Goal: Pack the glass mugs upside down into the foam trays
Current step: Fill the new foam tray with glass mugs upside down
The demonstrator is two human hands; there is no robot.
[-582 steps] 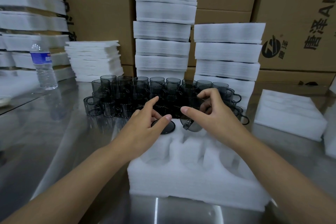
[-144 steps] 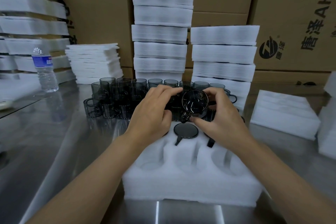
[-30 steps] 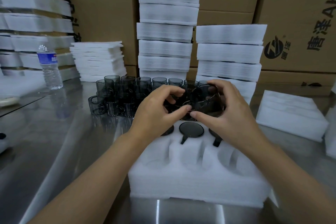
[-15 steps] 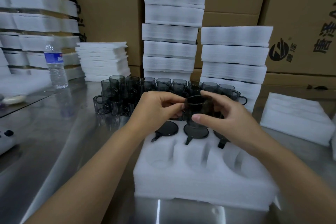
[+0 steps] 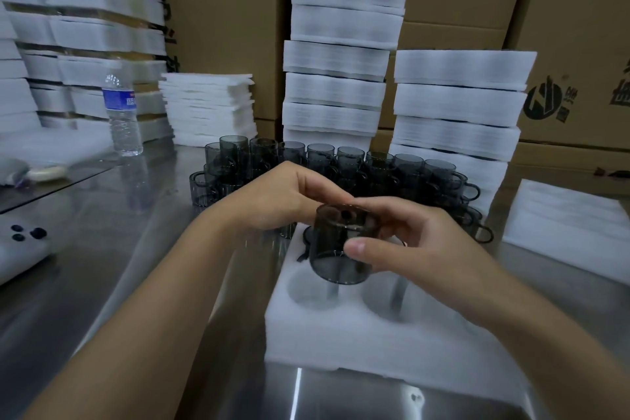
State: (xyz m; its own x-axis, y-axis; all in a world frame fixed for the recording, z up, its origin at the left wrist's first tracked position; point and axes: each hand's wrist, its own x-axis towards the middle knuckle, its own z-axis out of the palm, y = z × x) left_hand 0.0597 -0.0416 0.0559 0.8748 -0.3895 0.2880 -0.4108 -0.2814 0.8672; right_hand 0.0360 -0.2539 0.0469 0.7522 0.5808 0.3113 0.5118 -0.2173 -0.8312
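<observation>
A white foam tray (image 5: 341,334) with round pockets lies on the steel table right in front of me. Both hands hold one smoky glass mug (image 5: 335,249) upside down, just above the tray's near-left pockets. My right hand (image 5: 419,249) grips its side with thumb in front. My left hand (image 5: 283,198) pinches its far upper edge. The tray's back row is mostly hidden behind my hands; a dark mug base (image 5: 308,235) shows there. Several upright glass mugs (image 5: 341,160) stand in a cluster behind the tray.
Stacks of foam trays (image 5: 341,54) rise behind the mugs, with cardboard boxes behind them. A water bottle (image 5: 122,112) stands at the left. A flat foam piece (image 5: 566,228) lies at the right. A white device with dark buttons (image 5: 20,242) sits at the left edge.
The mug held in both hands has come down and toward me, from above the back row to just over the front pockets. The view has shifted right.
</observation>
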